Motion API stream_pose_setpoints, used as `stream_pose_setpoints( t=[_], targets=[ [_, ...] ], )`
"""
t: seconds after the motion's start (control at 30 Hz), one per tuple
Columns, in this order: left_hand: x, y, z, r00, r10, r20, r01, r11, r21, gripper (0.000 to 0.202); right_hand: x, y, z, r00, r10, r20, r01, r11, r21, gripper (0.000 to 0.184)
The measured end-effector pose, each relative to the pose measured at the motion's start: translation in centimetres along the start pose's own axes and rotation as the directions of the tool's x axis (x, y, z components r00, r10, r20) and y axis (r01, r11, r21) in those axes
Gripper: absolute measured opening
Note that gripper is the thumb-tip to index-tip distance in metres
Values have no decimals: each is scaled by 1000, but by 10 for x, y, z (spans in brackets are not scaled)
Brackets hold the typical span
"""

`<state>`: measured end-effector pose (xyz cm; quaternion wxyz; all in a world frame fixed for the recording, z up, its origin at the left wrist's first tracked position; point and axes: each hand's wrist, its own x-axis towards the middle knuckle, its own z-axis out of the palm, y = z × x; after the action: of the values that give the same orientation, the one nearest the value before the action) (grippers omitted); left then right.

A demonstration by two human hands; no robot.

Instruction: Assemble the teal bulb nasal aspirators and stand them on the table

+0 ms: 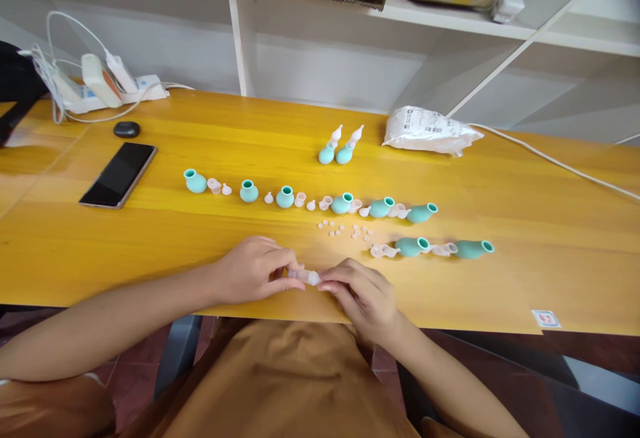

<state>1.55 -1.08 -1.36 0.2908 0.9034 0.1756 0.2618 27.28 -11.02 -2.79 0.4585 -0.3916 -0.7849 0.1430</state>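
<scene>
Between my two hands, just above the table's near edge, is a translucent plastic nozzle piece [309, 277]. My left hand [255, 270] pinches its left end between thumb and fingers. On its right end, the thumb and fingers of my right hand [365, 291] are closed. Beyond the hands lie several small clear discs [355, 232]. A row of teal rubber bulbs [285, 197] with translucent cups [325, 203] and small tips [311, 205] runs across the table. Two assembled bulb aspirators [327, 148] stand farther back, teal at the bottom with pale tips on top.
A phone [119, 175] and a black earbud case [127, 129] lie at the left. Behind them is a power strip [120, 95] with plugged-in chargers and cables. A white plastic package [430, 130] and a white cable [555, 158] are at the back right. Shelving [345, 58] borders the wooden table [150, 245].
</scene>
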Motion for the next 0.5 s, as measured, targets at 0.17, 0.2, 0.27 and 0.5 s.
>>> stream_pose_setpoints(
  t=[0.17, 0.2, 0.27, 0.5],
  targets=[
    [0, 0, -1, 999, -28, 26, 28, 1000, -10, 35, 0, 1, 0, 1000, -18, 8, 18, 1000, -2, 13],
    [1, 1, -2, 999, -44, 33, 44, 999, -25, 34, 0, 1, 0, 1000, -22, 11, 22, 1000, -8, 13],
    [3, 3, -6, 993, -101, 66, 105, 992, -69, 32, -1, 2, 1, 999, -29, 14, 30, 999, -36, 12],
    [8, 11, -16, 958, -208, 199, 244, 954, -176, 34, -2, 1, 9, 985, -54, 166, 76, 989, -127, 27]
  ],
)
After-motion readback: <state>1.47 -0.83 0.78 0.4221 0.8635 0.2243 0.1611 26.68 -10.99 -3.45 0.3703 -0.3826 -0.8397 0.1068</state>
